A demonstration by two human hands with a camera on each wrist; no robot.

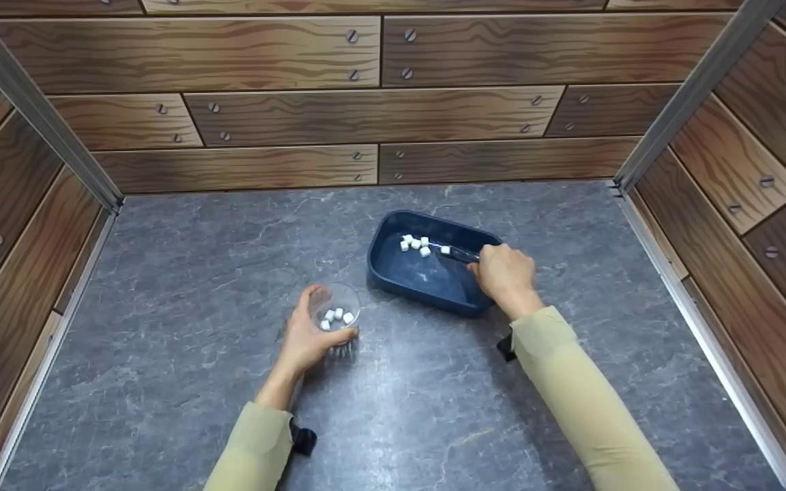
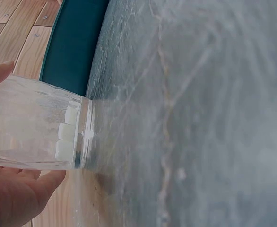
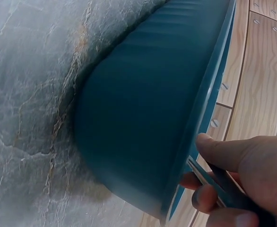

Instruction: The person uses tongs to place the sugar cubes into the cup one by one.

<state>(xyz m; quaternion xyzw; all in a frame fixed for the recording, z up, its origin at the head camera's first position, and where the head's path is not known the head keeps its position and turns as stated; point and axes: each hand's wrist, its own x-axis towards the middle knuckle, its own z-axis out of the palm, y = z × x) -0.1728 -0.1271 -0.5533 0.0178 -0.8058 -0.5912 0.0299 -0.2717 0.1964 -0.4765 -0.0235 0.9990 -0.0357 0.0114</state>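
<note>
My left hand [image 1: 308, 341] holds a clear cup [image 1: 336, 294] upright on the floor, fingers and thumb around its sides. Several white cubes [image 2: 66, 137] lie at the bottom of the cup. To the right stands a dark blue basin [image 1: 427, 297] with more white cubes [image 1: 415, 244] near its far left end. Over the basin's right rim, my right hand [image 1: 507, 276] grips a pair of tongs [image 3: 214, 187], whose metal tips reach down inside. One cube [image 1: 445, 250] is at the tongs; whether they pinch it, I cannot tell.
Grey marbled flooring [image 1: 181, 307] lies under the cup and basin. Wood-patterned panels [image 1: 284, 116] wall off the back and both sides, with metal posts [image 1: 700, 88] at the corners.
</note>
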